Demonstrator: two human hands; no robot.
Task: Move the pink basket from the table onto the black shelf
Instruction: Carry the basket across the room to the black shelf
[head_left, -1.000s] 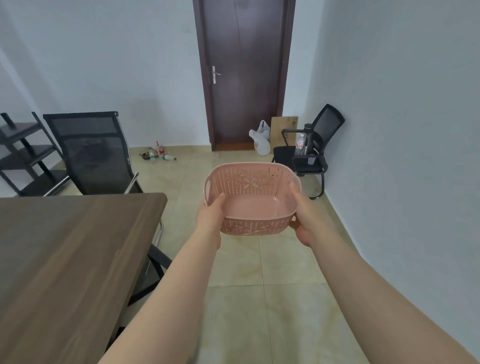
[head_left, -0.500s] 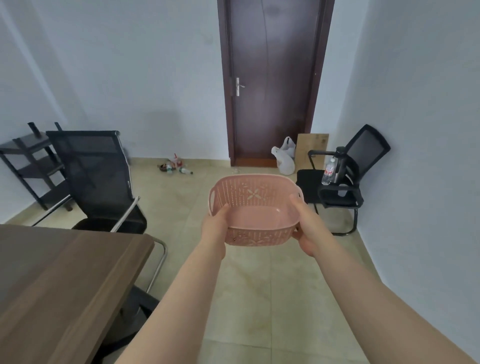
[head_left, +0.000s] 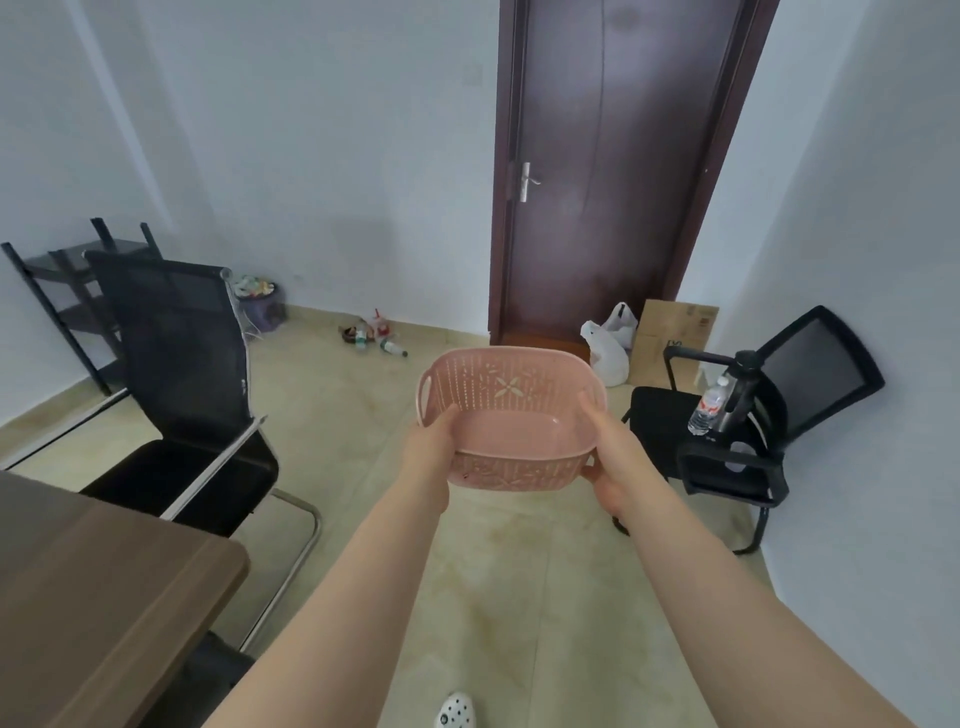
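Since the earlier frames the view has swung away from the table (head_left: 104, 597), which now fills only the lower-left corner, and the black shelf (head_left: 62, 291) has come further into sight at the far left — the pink basket (head_left: 511, 421) has stayed level out in front of the person the whole time. It is off the table and in the air over the floor tiles, gripped by 2 hands: the left hand (head_left: 431, 457) is closed over the near-left rim with its thumb inside, and the right hand (head_left: 618, 462) is closed over the near-right rim, thumb likewise inside the wall; the fingers under the basket are hidden. Its long axis runs left to right between the hands, open side up, and nothing shows inside it. What the coming move turns on is direction: the shelf stands well to the left of the basket, against the wall, and partly behind the back of a black office chair (head_left: 176, 374) — so the carry probably has to swing left and pass around that chair. The left hand is the nearer to the shelf and would likely lead.
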